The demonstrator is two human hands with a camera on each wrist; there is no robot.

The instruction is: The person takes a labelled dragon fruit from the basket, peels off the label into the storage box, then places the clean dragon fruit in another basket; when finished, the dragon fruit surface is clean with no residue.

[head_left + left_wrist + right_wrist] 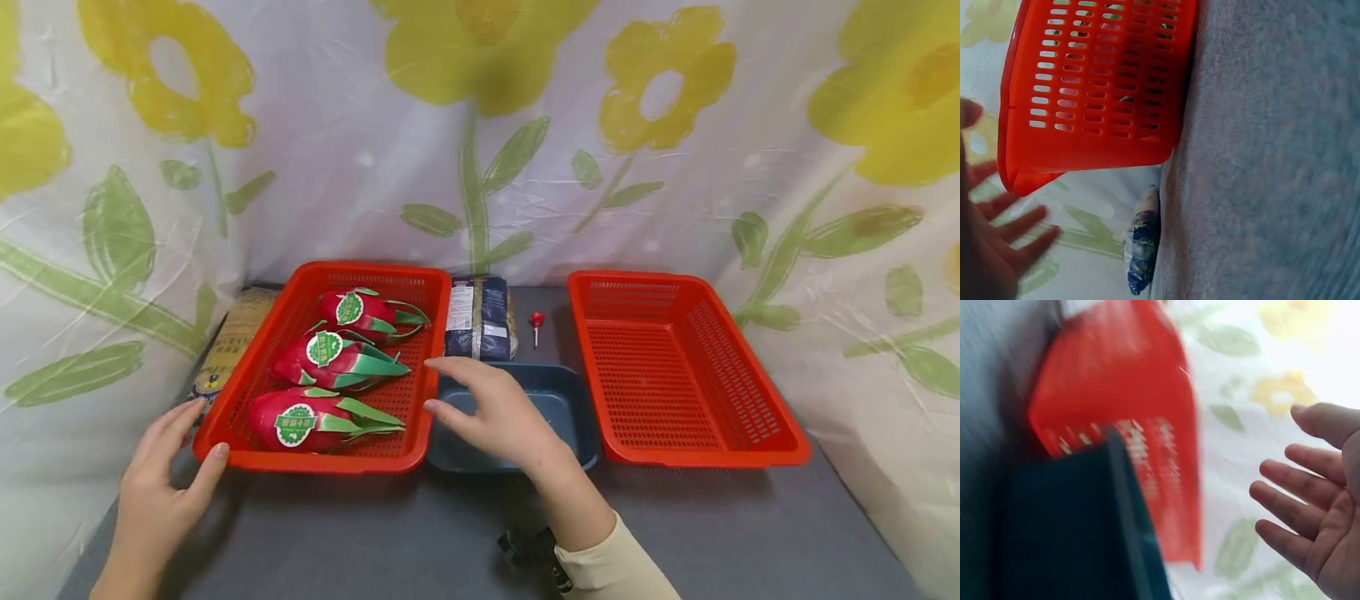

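Observation:
Three red dragon fruits with green leaf tips and round green-white labels lie in the left red basket (408, 460): a back one (375, 321), a middle one (288, 367) and a front one (262, 417). My left hand (161, 483) is at the front left corner of that basket, thumb and fingers spread beside the rim. In the left wrist view, its fingers (1029, 250) are extended just past the rim. My right hand (498, 408) hovers over the dark blue basin (573, 408), fingertips near the basket's right rim. Its palm shows with spread fingers (1291, 506) and holds nothing.
A second red basket (712, 458) stands on the right. Behind the basin lie a blue packaged bag (491, 308) and a red lollipop (537, 320). A yellowish bag (236, 337) lies left of the left basket. A flowered curtain (315, 167) hangs behind the grey table (360, 542).

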